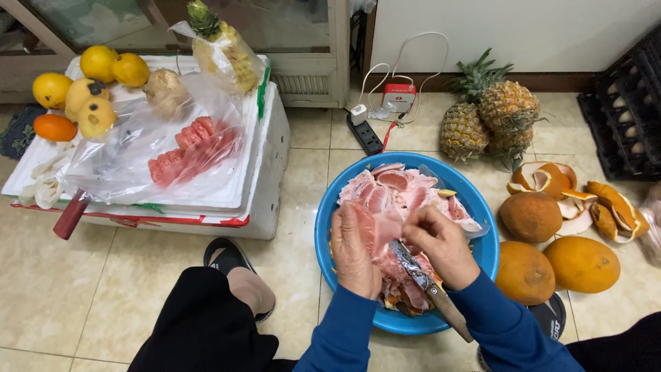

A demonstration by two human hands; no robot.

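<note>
Both hands meet over a blue basin (pixel 329 227) that stands on the tiled floor (pixel 62 289). The left hand (pixel 354 251) is closed around a pink pomelo segment (pixel 377 224), holding it above the heap of peeled pink fruit pieces (pixel 399 182) that fills the basin. The right hand (pixel 444 244) pinches the same segment from the other side while a knife (pixel 430 289) lies clamped under its fingers, blade toward the fruit and handle pointing back along the blue sleeve.

To the right of the basin, whole orange-skinned pomelos (pixel 530 217) lie on the floor, with curls of peeled rind (pixel 551 179) just beyond them and three pineapples (pixel 492 117) further back near the wall. To the left stands a white foam box (pixel 268 158); on its lid sit a clear plastic bag (pixel 138 148) with pink fruit segments inside, a bagged peeled pineapple (pixel 224 48), and several yellow and orange citrus fruits (pixel 96 83). A power strip (pixel 365 131) lies on the floor behind the basin.
</note>
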